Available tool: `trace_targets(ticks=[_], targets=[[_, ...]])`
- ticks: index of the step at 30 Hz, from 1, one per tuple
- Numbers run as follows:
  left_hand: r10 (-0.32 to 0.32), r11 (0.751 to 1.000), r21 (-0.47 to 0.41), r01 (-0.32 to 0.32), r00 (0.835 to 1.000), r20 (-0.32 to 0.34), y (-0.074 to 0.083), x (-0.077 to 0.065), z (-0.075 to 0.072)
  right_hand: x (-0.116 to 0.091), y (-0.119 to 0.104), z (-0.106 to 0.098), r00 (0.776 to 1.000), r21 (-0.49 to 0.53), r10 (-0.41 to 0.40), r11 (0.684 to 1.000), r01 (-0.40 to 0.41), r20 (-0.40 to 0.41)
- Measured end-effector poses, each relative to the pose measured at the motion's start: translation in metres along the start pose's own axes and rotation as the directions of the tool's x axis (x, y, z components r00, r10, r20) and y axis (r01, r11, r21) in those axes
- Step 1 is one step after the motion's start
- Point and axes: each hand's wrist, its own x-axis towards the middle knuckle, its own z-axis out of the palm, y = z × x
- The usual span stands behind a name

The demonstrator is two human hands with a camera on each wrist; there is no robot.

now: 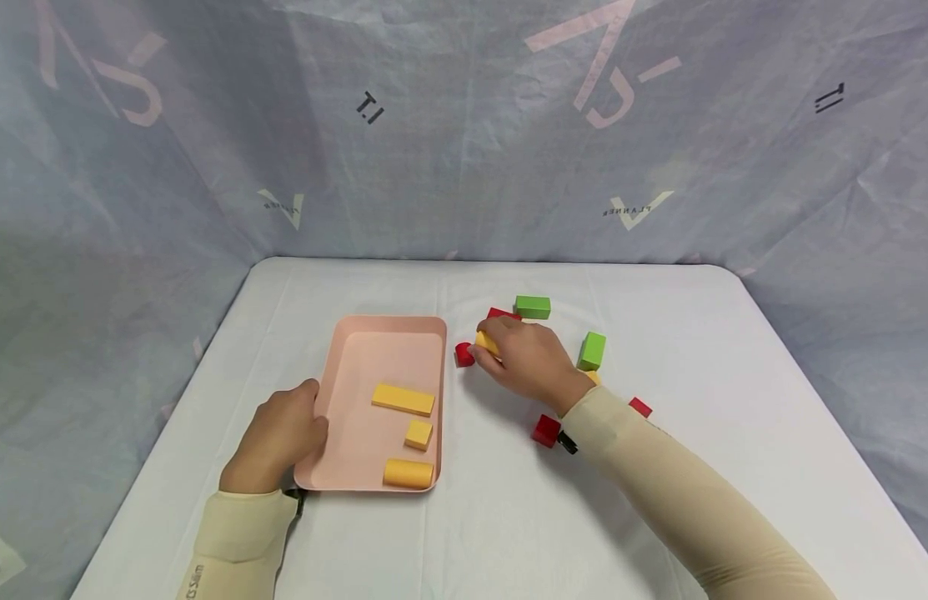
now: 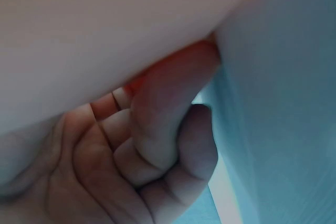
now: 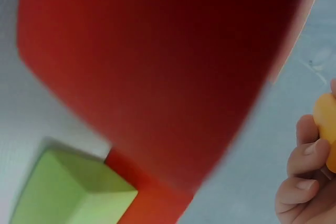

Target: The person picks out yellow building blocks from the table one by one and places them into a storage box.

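Observation:
My left hand (image 1: 279, 429) grips the left rim of a shallow pink tray (image 1: 366, 358); in the left wrist view its fingers (image 2: 173, 93) curl against the tray's wall. Inside the tray, along its right side, lie a flat yellow block (image 1: 403, 399), a small yellow cube (image 1: 418, 434) and a yellow cylinder (image 1: 408, 473). Right of the tray, my right hand (image 1: 534, 358) holds a rounded yellow block (image 1: 486, 342) between thumb and fingers. Close by its thumb is a small red cylinder (image 1: 464, 354). The right wrist view shows the held block's curved side.
Behind the right hand are a red block (image 1: 503, 314) and a green block (image 1: 534, 307). Another green block (image 1: 592, 351), partly hidden yellow piece (image 1: 593, 377), red cube (image 1: 546, 431) and red piece (image 1: 640, 407) lie around the right forearm. A printed grey cloth (image 1: 464, 167) hangs behind the white table (image 1: 486, 533).

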Motion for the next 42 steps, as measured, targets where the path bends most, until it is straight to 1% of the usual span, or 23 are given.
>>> trace_targets(ticks=[10,16,22,32,39,42], targets=[[-0.014,1.000,-0.003,0.014,1.000,0.010,0.001,0.000,0.001,-0.001,-0.006,0.006,0.999,0.001,-0.035,0.999,0.035,0.011],[-0.026,1.000,-0.004,0.026,1.000,0.014,0.001,0.000,0.001,0.000,-0.007,0.004,0.999,0.011,-0.040,0.999,0.040,0.004],[-0.021,1.000,-0.004,0.021,1.000,0.015,0.001,0.000,0.001,-0.001,-0.011,0.002,0.999,0.027,-0.046,0.999,0.045,0.013],[-0.019,1.000,0.000,0.019,1.000,0.012,-0.001,0.001,0.002,0.001,-0.015,0.004,0.996,0.029,-0.084,0.996,0.084,-0.033],[-0.021,1.000,-0.006,0.021,1.000,0.017,-0.001,0.001,0.002,0.000,-0.020,0.003,0.994,0.010,-0.106,0.994,0.106,-0.029],[-0.023,1.000,-0.012,0.023,1.000,0.021,0.000,0.001,0.002,0.000,-0.022,0.003,0.993,0.015,-0.115,0.993,0.115,-0.011]])
